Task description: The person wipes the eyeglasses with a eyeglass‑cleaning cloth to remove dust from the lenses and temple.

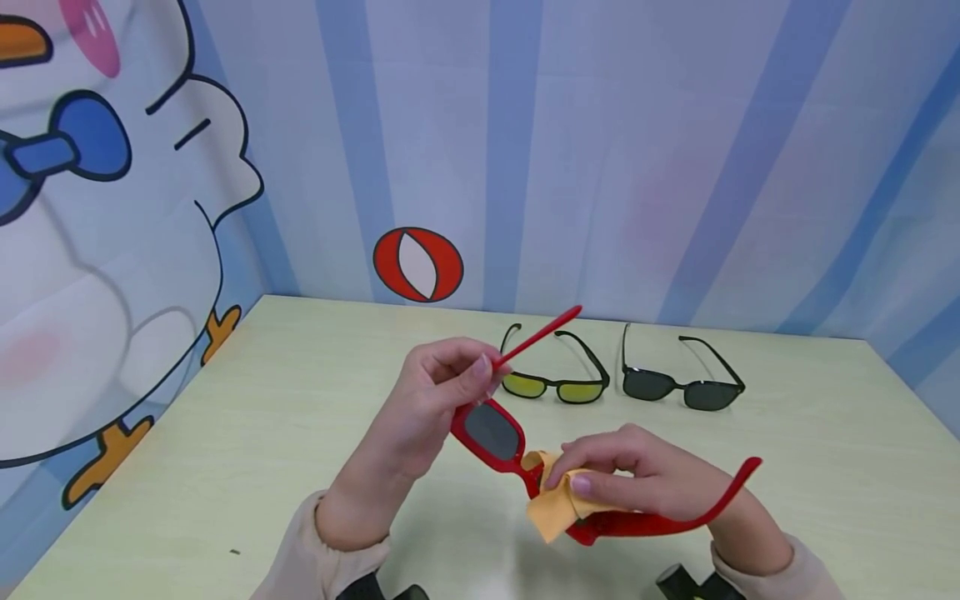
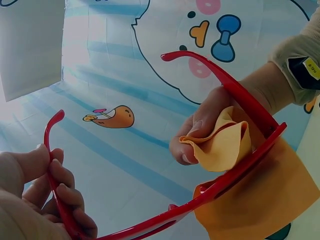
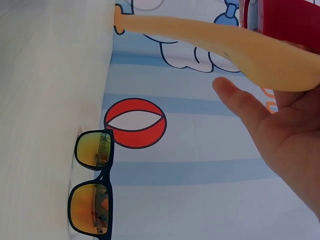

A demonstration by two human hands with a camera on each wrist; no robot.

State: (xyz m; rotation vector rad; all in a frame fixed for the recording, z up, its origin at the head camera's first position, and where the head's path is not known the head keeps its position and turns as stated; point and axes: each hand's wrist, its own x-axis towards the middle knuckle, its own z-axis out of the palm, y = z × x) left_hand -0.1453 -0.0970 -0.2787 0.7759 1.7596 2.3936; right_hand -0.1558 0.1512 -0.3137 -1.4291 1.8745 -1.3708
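My left hand (image 1: 442, 396) grips one temple of a pair of red-framed sunglasses (image 1: 637, 525) with dark lenses, held up above the table. In my right hand (image 1: 645, 467), an orange-yellow cloth (image 1: 553, 510) is pinched around the other lens, which it covers. The left wrist view shows the cloth (image 2: 270, 185) folded over both sides of the red frame (image 2: 252, 107), with thumb and fingers pressing it. That side's temple sticks out past my right hand. Close to the right wrist camera, the cloth (image 3: 225, 45) spans the top.
Behind the hands, black-framed glasses with yellow lenses (image 1: 579, 392) lie on the pale table (image 1: 300, 400), temples unfolded. To their right are black sunglasses with dark lenses (image 1: 708, 396). A striped blue backdrop (image 1: 600, 167) with cartoon figures stands along the back and left.
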